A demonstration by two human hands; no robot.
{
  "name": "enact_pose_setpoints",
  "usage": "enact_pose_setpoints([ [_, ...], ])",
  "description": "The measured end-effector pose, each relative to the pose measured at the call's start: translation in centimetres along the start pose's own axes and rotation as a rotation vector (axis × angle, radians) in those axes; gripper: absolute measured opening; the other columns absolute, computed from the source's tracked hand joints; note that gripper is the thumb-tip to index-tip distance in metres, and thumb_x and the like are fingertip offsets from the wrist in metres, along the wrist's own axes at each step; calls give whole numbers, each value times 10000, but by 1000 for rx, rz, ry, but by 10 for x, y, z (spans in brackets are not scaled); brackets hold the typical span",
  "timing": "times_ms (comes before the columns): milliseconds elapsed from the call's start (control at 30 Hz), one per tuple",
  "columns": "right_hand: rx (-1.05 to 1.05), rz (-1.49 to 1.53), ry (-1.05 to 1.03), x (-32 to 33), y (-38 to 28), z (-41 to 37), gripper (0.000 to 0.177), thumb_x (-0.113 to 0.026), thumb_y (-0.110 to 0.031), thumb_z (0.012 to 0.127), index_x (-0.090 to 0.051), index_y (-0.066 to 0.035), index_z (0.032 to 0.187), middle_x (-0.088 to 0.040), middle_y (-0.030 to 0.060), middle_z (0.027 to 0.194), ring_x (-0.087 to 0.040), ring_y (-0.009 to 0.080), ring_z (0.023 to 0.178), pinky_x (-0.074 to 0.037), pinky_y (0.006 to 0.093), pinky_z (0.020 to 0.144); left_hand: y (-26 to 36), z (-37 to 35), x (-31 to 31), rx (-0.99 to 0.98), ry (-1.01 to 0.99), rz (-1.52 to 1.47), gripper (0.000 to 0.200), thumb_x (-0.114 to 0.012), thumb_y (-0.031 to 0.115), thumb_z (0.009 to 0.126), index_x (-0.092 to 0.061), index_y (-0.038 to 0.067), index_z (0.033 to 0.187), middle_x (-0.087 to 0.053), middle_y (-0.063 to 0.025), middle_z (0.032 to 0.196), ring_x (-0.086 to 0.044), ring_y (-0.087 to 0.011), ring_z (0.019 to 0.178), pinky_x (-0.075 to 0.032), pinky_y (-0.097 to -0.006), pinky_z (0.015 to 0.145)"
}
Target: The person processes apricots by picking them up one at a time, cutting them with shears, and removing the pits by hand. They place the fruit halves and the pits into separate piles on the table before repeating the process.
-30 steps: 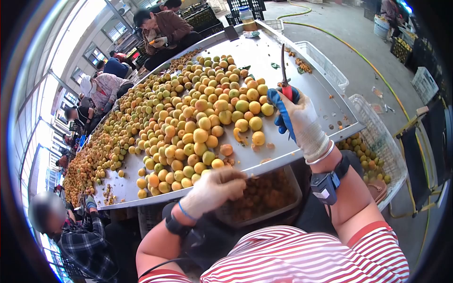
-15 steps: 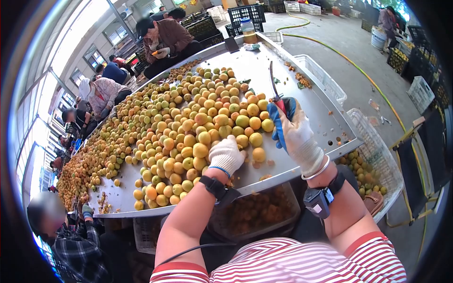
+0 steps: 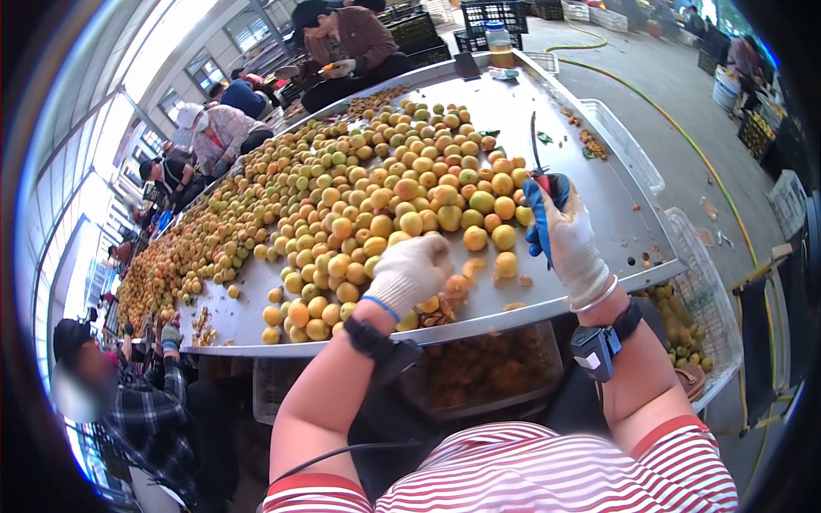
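Note:
My left hand, in a white knit glove, hangs with curled fingers over the near part of the metal table. Whatever it may hold is hidden behind the fingers. Below it lie peel-like scraps. My right hand, in a white glove with blue-coated fingers, grips the red handle of a slim curved knife, whose blade points up and away. A large heap of round yellow-orange fruits covers the table to the left; a few loose fruits sit between my hands.
A white crate with fruit stands at my right, and a bin of brownish scraps is under the table edge. A lidded jar is at the far corner. Co-workers sit along the left side, one in plaid close by.
The view has shifted, so the table sits further right and slightly higher. My left hand has come off the fruit heap, fingers now curled. My right hand keeps the knife.

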State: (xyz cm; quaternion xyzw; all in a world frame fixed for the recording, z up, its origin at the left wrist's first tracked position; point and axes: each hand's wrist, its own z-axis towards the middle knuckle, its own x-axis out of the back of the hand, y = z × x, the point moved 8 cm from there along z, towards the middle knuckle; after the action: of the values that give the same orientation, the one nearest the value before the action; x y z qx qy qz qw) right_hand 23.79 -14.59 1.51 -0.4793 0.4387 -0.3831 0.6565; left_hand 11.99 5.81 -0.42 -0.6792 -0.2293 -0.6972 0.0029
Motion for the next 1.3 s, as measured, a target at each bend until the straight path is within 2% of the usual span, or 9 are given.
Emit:
enact_pose_setpoints([
  [367, 77, -54, 35, 15, 18, 0, 218, -617, -235, 1031, -616, -108, 1208, -638, -9, 811, -520, 48, 533, -407, 213, 411, 35, 42, -79, -121, -150, 320, 255, -601, 232, 863, -702, 80, 1040, -733, -173, 1015, -714, -370, 965, -567, -513, 788],
  [500, -1, 88, -15, 12, 16, 0, 208, -622, -264, 1028, -643, -112, 1168, -621, -25, 801, -504, 29, 525, -392, 203, 404, 29, 5, -7, -157, 144, 21, 219, -638, 250, 870, -703, 127, 1039, -709, -163, 952, -705, -357, 898, -562, -491, 757],
  [633, 12, 38, -78, 7, 19, 0, 226, -614, -304, 1030, -655, -109, 1137, -574, -32, 723, -488, 34, 501, -386, 209, 394, -21, -114, 90, -194, 657, -329, 252, -690, 25, 780, -692, 77, 1027, -672, -114, 862, -679, -254, 770, -556, -354, 712],
  [833, -29, 25, -159, 0, 43, -2, 270, -618, -290, 1030, -653, -79, 1193, -631, -15, 872, -476, 31, 532, -378, 202, 429, -180, -368, 132, 516, 796, 52, 240, -731, -10, 825, -694, 27, 1059, -689, -61, 889, -649, -91, 792, -548, -268, 709],
  [900, -15, -8, -208, -14, 36, -11, 275, -617, -295, 1030, -653, -78, 1195, -642, -13, 886, -466, 30, 527, -371, 203, 430, -241, -481, 125, 757, 897, -32, 203, -718, 95, 835, -705, 64, 1035, -711, -138, 889, -702, -250, 789, -562, -340, 734],
  [1033, -58, 5, -284, -28, 46, -18, 273, -614, -297, 1033, -611, -106, 1228, -607, -41, 860, -473, 10, 512, -365, 192, 421, -272, -658, 95, 1442, 545, 427, 297, -697, 326, 863, -720, 110, 1066, -731, -168, 985, -709, -343, 930, -565, -432, 842],
  [1100, -83, 55, -221, -37, 40, -33, 253, -595, -309, 1042, -602, -133, 1225, -629, -30, 857, -468, 20, 503, -376, 193, 423, -328, -733, 29, 1486, -67, 437, 328, -694, 307, 839, -728, 125, 1109, -724, -203, 1044, -694, -379, 1001, -559, -450, 897],
  [1167, -116, 93, -264, -37, 40, -37, 243, -610, -286, 1035, -634, -122, 1212, -659, -24, 862, -518, 19, 542, -413, 190, 452, -257, -652, 61, 1542, -68, 325, 353, -693, 283, 816, -735, 116, 1125, -723, -211, 1065, -691, -382, 1035, -552, -453, 931],
  [1300, -145, 43, -236, -44, 32, -40, 176, -650, -266, 1011, -635, -134, 1125, -638, -13, 793, -531, 67, 466, -413, 239, 358, -292, -551, 102, 1128, 422, 233, 380, -714, 248, 807, -713, 67, 1141, -721, -187, 1090, -696, -349, 1031, -550, -433, 911],
])
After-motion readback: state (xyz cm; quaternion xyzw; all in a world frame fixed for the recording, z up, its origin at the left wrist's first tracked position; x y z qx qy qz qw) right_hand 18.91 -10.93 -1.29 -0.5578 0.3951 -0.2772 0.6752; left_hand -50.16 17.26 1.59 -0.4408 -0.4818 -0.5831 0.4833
